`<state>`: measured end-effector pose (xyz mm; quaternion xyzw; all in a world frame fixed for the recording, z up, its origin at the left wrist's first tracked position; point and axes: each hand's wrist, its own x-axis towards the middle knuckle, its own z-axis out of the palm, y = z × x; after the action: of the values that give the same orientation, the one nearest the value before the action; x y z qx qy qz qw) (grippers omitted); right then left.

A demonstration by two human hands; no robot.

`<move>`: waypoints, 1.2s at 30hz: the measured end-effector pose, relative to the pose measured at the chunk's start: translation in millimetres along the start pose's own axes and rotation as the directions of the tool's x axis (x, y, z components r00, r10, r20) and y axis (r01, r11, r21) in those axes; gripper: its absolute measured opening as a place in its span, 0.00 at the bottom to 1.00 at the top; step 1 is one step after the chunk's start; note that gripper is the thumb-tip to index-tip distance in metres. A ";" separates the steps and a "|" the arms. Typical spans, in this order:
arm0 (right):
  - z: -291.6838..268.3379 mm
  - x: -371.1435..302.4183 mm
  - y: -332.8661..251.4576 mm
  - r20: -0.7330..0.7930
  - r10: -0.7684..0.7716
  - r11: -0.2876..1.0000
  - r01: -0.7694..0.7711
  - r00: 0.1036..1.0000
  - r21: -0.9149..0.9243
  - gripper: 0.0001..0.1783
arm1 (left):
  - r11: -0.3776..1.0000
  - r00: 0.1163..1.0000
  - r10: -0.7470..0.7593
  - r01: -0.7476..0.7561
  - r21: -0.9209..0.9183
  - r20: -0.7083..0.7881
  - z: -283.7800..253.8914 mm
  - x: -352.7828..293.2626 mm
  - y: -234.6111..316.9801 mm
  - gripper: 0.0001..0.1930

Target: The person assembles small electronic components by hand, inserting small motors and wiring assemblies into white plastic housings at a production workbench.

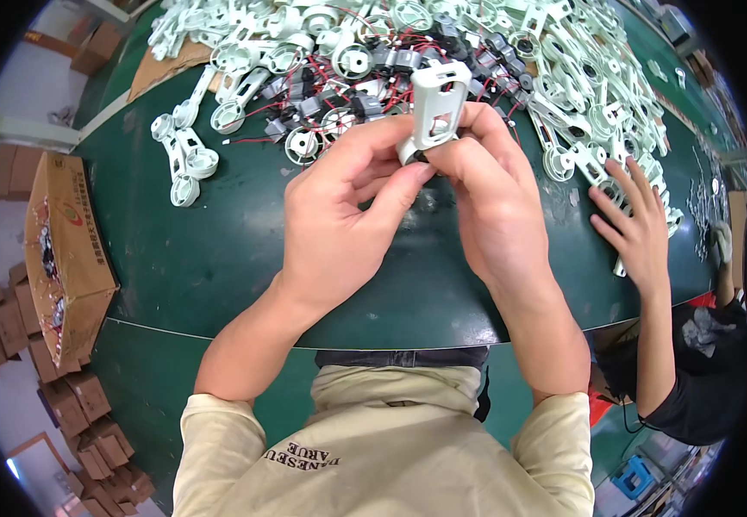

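Note:
Both my hands meet over the green table around one pale green plastic housing, which stands upright with its slotted handle end pointing away from me. My left hand pinches its lower end between thumb and fingers. From the other side my right hand grips the same end, thumb near the left thumb. The fingers hide most of that lower end; a small dark spot shows there. Just beyond lie small grey motors with red wires. A few matching housings lie together to the left.
A large heap of pale green housings covers the far and right table. At the right, a co-worker's hand reaches onto the heap. An open cardboard box of parts stands at the left edge, with more cartons below.

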<state>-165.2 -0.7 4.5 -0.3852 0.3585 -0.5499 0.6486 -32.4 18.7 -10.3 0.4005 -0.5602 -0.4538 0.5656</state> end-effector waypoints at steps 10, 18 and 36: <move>-5.3 0.0 -13.9 0.189 0.002 0.996 0.014 0.982 -0.083 0.16 | 0.948 0.982 -0.181 0.188 -0.259 0.050 -15.1 8.1 12.2 0.18; 3.3 -6.0 -3.4 0.184 -0.066 0.983 0.096 0.981 -0.157 0.14 | 0.990 0.997 -0.067 0.072 -0.121 0.047 -15.1 4.4 9.4 0.18; -44.2 19.7 -37.9 0.003 -0.216 0.791 0.177 0.976 -0.586 0.16 | 0.997 0.999 -0.050 0.050 0.063 -0.001 -15.4 6.4 8.7 0.25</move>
<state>-218.4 -28.6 17.9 -0.5825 0.4884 -0.4899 0.4268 -16.7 14.0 -1.0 0.4318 -0.5641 -0.4499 0.5412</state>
